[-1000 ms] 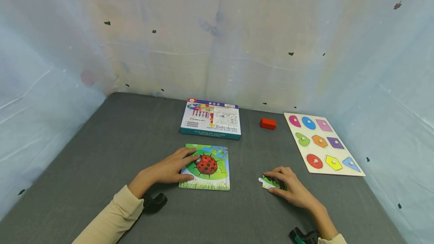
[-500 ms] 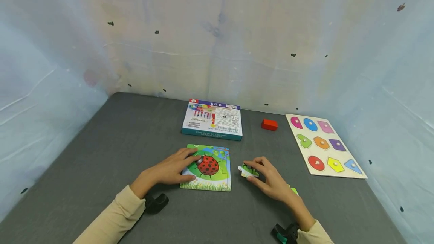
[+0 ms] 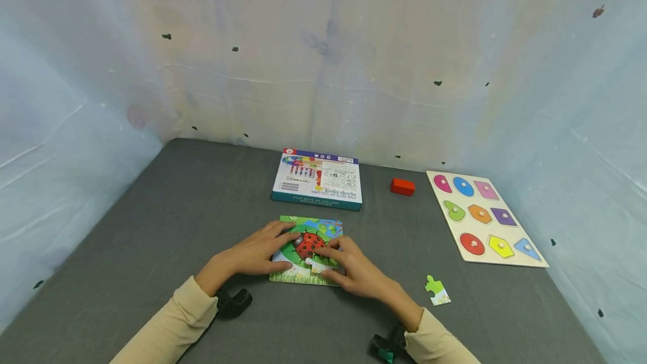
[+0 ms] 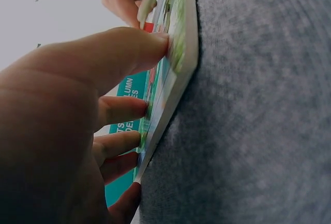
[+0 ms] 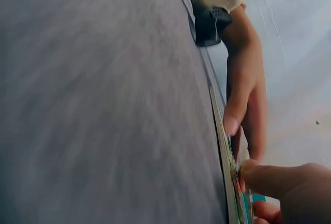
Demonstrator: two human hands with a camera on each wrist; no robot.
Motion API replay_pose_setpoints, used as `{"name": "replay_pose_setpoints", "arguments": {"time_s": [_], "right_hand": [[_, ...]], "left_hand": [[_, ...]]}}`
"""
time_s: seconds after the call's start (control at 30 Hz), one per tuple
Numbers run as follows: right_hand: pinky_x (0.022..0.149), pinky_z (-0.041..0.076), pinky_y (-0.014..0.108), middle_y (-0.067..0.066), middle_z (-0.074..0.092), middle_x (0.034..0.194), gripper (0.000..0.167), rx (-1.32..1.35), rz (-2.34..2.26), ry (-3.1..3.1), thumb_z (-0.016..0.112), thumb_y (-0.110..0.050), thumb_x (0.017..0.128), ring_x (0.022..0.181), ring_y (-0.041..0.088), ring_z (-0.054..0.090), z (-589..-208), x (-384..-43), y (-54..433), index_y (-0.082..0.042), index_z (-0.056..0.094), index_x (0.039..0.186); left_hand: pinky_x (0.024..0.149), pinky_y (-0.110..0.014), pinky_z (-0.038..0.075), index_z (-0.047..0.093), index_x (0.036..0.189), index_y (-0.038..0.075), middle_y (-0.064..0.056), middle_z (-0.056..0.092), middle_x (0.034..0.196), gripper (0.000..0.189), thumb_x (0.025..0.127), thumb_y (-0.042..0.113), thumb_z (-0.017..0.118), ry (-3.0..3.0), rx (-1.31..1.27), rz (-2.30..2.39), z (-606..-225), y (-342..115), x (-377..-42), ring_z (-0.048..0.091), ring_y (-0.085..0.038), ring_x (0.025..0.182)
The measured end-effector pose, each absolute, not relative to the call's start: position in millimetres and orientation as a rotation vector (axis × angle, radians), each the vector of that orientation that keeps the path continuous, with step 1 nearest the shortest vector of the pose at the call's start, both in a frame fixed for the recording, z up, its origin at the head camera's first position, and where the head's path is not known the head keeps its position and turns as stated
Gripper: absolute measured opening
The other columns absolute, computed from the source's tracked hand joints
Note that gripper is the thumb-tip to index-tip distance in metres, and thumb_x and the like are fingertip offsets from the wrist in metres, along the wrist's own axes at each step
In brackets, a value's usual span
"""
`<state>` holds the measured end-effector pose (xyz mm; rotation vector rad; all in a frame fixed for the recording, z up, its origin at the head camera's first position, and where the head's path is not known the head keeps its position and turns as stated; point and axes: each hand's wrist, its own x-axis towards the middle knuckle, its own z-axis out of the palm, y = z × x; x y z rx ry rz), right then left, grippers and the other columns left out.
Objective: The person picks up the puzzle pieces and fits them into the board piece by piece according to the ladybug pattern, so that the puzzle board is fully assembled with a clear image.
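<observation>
A ladybug jigsaw puzzle lies flat on the dark grey table. My left hand rests on its left side, fingers spread and thumb near the lower edge. In the left wrist view the thumb presses on the puzzle's face close to its rim. My right hand pinches a green-and-white puzzle piece between thumb and fingers, over the puzzle's lower right part. Seen from the right wrist, the thumb is right above the board's edge. The fingers partly cover the picture.
One loose puzzle piece lies on the table right of my right forearm. Behind the puzzle is a flat printed box, with a red block to its right. A knobbed shape board lies at the far right.
My right hand has carried the pinched piece leftward from the table to over the puzzle, uncovering the loose piece behind it. My left hand has stayed on the puzzle.
</observation>
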<state>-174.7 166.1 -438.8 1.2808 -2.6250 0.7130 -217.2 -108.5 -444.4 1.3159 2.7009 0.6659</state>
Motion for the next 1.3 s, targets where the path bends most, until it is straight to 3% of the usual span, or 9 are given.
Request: {"name": "replay_pose_setpoints", "arguments": {"time_s": [0.7,0.97,1.3], "right_hand": [[0.083,0.034,0.031,0.0,0.048,0.111,0.045,1.358,0.694,-2.559,0.063,-0.028,0.09,0.1,0.013,0.041,-455,-182,146,-0.013,0.055,0.132],[0.085,0.033,0.033,0.001,0.048,0.113,0.043,1.409,0.603,-2.521,0.057,-0.034,0.093,0.101,0.014,0.04,-457,-184,147,-0.014,0.055,0.132],[0.086,0.033,0.034,-0.002,0.048,0.111,0.042,1.369,0.641,-2.536,0.059,-0.032,0.092,0.101,0.013,0.04,-458,-182,146,-0.014,0.057,0.13]], "left_hand": [[0.101,-0.051,0.035,0.042,0.141,0.011,-0.014,0.032,0.146,0.064,0.088,0.043,0.062,2.711,1.319,0.676,-444,-108,-217,0.031,-0.031,0.132],[0.1,-0.052,0.035,0.043,0.141,0.013,-0.014,0.031,0.146,0.062,0.092,0.049,0.053,2.719,1.282,0.685,-444,-108,-217,0.031,-0.032,0.133],[0.1,-0.051,0.035,0.046,0.138,0.011,-0.015,0.035,0.144,0.059,0.091,0.045,0.057,2.759,1.284,0.665,-444,-104,-215,0.034,-0.031,0.131]]}}
